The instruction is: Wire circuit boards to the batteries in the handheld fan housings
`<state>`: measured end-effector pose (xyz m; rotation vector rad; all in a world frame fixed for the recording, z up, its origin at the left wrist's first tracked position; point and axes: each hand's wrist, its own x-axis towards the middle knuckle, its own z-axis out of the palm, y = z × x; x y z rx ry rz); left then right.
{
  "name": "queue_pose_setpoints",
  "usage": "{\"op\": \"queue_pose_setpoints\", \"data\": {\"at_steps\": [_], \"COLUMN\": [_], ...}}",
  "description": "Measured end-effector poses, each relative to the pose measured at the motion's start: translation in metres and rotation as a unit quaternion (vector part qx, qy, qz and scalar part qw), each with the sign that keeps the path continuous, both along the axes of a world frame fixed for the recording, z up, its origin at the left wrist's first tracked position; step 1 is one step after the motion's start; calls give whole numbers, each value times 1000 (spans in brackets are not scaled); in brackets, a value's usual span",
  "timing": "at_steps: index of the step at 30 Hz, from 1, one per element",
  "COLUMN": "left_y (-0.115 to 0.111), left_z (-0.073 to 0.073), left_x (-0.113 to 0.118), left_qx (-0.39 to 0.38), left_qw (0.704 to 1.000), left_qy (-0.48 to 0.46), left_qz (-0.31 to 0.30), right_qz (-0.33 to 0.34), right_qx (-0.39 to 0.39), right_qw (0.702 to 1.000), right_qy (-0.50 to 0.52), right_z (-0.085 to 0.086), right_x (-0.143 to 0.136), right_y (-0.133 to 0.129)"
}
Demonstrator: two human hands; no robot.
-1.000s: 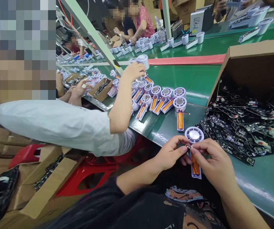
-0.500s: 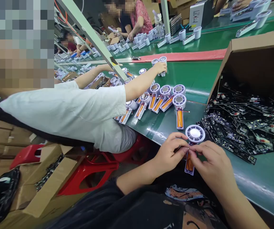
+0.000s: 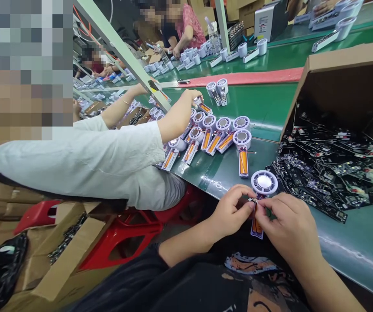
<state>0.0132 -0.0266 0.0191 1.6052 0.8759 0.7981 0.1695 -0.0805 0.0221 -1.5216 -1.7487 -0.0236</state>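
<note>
In front of me a handheld fan (image 3: 264, 182) with a round white head lies at the table edge, its opened handle showing an orange battery (image 3: 257, 227). Over that handle my left hand (image 3: 233, 211) is closed, pinching a small circuit board (image 3: 252, 199) that is mostly hidden by the fingers. Fingertip to fingertip with it, my right hand (image 3: 288, 223) is closed too, pinching what looks like a thin wire at the board's end. Part of the battery is covered by the right fingers.
A tipped cardboard box (image 3: 351, 60) spills black circuit boards (image 3: 329, 173) on my right. Similar fans (image 3: 242, 138) stand in a cluster ahead to the left. A co-worker's arm (image 3: 176, 119) reaches over them. Two fans (image 3: 217, 89) stand on the green belt (image 3: 264, 104) beyond.
The co-worker's hand has let go of the two fans on the belt and moved left to another fan. My hands stay together; a pale end of the board now shows between my fingertips.
</note>
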Motion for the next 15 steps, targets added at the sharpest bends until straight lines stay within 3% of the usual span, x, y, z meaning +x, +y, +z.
{"op": "queue_pose_setpoints", "data": {"at_steps": [4,8,15], "left_y": [0,-1,-1], "left_z": [6,10,17], "left_x": [-2,-5,-9], "left_qx": [130,157,209], "left_qw": [990,986,975], "left_qy": [47,58,61], "left_qz": [-10,-27,-38], "right_qz": [-14,-15,75], "right_qx": [1,-14,14], "right_qw": [1000,999,995], "right_qy": [-26,-25,69], "right_z": [1,0,-2], "right_x": [1,4,19], "right_y": [-2,-2,4]}}
